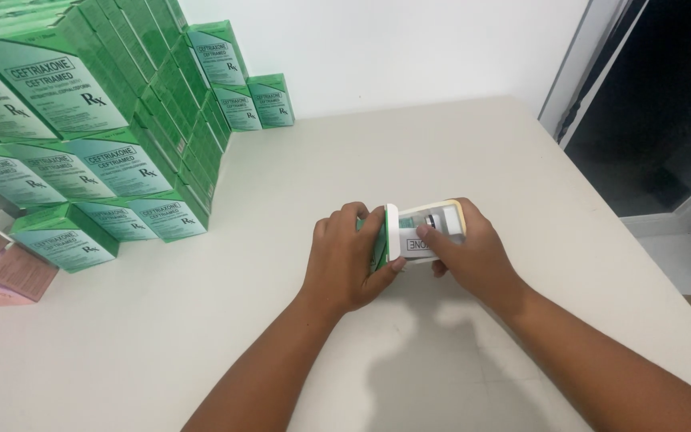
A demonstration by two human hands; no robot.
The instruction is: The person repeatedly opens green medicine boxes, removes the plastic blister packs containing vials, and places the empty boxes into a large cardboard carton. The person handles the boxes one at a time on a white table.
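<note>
The left hand (pixel 351 256) is gripping a small green medicine carton (pixel 381 240) at its open end, fingers curled together around the body and the thumb pressing the white flap, so that the mouth is staying open; the right hand (pixel 470 250) is holding a white inner tray with a glass vial (pixel 433 230), its fingers clamped on the far end and the thumb lying on top, which is keeping the tray level with the carton. Both things are being held just above the white table (pixel 521 160), near its middle, touching each other. At the left, a tall stack of green cartons (pixel 105 112) is standing against the wall; some pink boxes (pixel 1 268) are lying beside the stack.
</note>
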